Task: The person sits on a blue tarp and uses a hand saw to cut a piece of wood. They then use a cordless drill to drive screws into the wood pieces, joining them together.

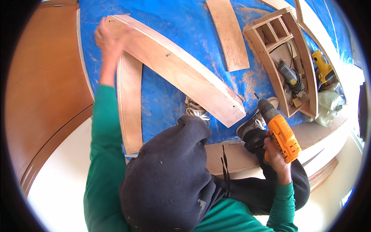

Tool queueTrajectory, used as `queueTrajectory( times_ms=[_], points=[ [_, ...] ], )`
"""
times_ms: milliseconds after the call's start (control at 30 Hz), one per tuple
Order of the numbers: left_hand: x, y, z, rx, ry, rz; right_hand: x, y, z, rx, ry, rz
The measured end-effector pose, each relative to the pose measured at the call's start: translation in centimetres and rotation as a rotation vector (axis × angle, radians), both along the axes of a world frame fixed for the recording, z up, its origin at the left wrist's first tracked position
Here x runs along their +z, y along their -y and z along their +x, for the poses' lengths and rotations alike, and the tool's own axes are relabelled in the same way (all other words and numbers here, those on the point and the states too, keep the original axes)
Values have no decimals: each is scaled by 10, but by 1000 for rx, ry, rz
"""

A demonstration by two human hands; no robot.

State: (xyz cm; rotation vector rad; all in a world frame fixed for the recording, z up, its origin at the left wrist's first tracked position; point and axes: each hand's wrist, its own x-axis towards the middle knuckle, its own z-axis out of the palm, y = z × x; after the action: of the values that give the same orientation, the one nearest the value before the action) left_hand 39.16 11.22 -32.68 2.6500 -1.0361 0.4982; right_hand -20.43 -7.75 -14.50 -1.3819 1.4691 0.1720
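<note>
In my right hand (275, 154) is an orange cordless drill (284, 137), its grip wrapped by my fingers. The drill's dark chuck and thin bit point up and left, apart from the wood. A long, pale wooden piece (181, 71) with one curved edge lies slantwise in front of me. Screws or screw holes show near its ends and at its middle. My left hand (111, 42) is closed around its far left end, slightly blurred, with the thumb over the face. Beneath that end, another wooden plank (130, 104) runs toward me.
A blue tarp (166, 17) dusted with sawdust covers the floor. One loose board (228, 36) lies at the back. On the right, a wooden box frame (266, 58) holds a corded power tool (290, 75); a yellow tool (323, 66) and a clear plastic bag (329, 106) sit beyond it. A brown wooden panel (46, 58) stands left.
</note>
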Motion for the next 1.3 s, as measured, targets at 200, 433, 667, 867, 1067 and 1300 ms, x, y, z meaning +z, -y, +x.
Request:
queueTrajectory(
  times_ms=[200, 433, 667, 867, 1067, 1300],
  points=[
    [-47, 24, 145, 143, -858, -18, 15, 7, -3, -181, 116, 60],
    [-47, 116, 85, -51, -620, 211, 40, 19, 0, -278, 191, 19],
    [-38, 151, 24, 65, -621, 278, 19, 11, 22, 258, 158, -133],
    [-32, 157, 19, 88, -591, 297, -6, 1, 36, 555, 423, -306],
    [-38, 158, 20, 68, -539, 239, -19, 11, 43, 422, 355, -213],
    [-49, 140, 16, 47, -511, 142, -26, 26, 48, 413, 318, -195]
  ],
)
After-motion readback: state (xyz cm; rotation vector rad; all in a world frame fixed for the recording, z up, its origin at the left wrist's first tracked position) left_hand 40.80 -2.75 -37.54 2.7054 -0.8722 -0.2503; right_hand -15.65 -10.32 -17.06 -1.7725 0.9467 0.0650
